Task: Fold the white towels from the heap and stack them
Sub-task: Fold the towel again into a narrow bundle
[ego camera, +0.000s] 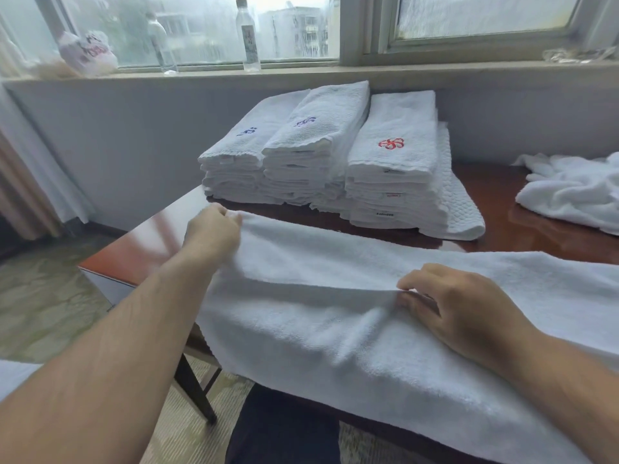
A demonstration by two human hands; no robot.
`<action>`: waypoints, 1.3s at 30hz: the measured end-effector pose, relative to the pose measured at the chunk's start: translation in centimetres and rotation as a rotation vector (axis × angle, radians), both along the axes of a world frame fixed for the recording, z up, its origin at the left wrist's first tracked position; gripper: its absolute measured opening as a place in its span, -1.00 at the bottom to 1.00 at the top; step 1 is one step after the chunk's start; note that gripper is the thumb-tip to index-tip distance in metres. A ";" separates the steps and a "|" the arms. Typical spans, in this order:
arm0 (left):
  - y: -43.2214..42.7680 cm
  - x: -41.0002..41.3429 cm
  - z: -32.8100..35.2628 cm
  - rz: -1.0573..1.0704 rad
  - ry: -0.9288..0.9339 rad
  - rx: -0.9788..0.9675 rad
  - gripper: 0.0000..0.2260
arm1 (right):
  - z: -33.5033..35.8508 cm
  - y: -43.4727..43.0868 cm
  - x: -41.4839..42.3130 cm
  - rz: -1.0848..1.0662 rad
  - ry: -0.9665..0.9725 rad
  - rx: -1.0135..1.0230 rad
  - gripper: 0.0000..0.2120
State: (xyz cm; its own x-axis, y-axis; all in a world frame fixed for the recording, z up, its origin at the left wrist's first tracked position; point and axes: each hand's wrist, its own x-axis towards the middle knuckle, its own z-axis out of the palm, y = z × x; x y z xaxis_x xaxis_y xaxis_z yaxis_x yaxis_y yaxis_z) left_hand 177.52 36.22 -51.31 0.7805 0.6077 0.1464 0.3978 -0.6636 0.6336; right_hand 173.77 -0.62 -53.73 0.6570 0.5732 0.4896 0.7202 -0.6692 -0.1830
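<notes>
1 towel (318,336), white terry: judged soft, limp, light. Grip: left hand (212,232) holds its far-left corner; right hand (459,306) pinches a fold mid-towel. Best taken by corners.

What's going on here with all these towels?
A person is folding a white towel spread along the near edge of the table. The left hand grips its far left corner, and the right hand pinches a crease near the middle. Three stacks of folded towels stand behind it, and an unfolded heap lies to the right.
</notes>
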 end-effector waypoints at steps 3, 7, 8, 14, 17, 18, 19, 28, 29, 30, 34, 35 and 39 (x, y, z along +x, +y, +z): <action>0.8 -0.3 0.6 -0.061 0.078 0.023 -0.82 | 0.3 -0.2 0.0 0.050 -0.105 0.019 -0.71; 0.9 -0.9 0.1 -0.161 0.349 0.153 -0.78 | 0.2 -0.7 0.4 0.079 0.058 -0.100 -0.68; 0.8 -0.9 -0.1 -0.148 0.315 0.139 -0.77 | 0.2 -0.8 0.4 0.098 0.069 -0.111 -0.72; 0.2 -0.8 -0.6 -0.023 0.139 0.049 -0.90 | 0.4 -0.8 -0.1 0.150 0.061 -0.074 -0.84; -1.7 -2.0 -0.7 0.025 0.201 0.161 -0.58 | 0.5 -1.3 0.0 0.070 0.219 -0.010 -0.65; -2.9 -2.7 -0.9 0.021 0.213 0.313 -0.48 | 0.6 -1.6 0.1 0.013 0.212 0.035 -0.62; -4.5 -3.3 -1.3 -0.036 0.169 0.424 -0.43 | 0.7 -2.1 0.4 -0.070 0.177 0.077 -0.61; -9.2 -1.9 -4.1 -0.533 0.333 0.412 -0.39 | -0.2 -14.3 2.2 -0.869 0.554 -0.169 -0.20; -9.1 -1.3 -4.1 -0.536 0.341 0.423 -0.38 | -0.4 -15.6 2.3 -0.885 0.589 -0.211 -0.22; -9.2 -0.8 -4.1 -0.540 0.349 0.433 -0.38 | -0.5 -16.4 2.4 -0.898 0.605 -0.236 -0.25; -10.3 0.0 -4.3 -0.532 0.366 0.455 -0.37 | -0.4 -16.4 3.2 -1.026 0.623 -0.267 -0.28; -10.5 -0.1 -4.2 -0.524 0.361 0.455 -0.39 | -0.2 -15.9 3.4 -1.060 0.615 -0.272 -0.27; -10.7 -0.6 -3.9 -0.602 0.300 0.428 -0.46 | -0.4 -13.3 4.0 -0.894 0.545 -0.229 -0.21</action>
State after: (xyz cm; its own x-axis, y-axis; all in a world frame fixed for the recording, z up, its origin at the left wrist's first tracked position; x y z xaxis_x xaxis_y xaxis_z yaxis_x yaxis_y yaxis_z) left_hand 176.96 25.48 -55.25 1.0000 0.0081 0.0034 0.0072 -0.9802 0.1976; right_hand 177.81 -13.96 -54.12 0.9815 -0.1836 -0.0545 -0.1894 -0.9727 -0.1344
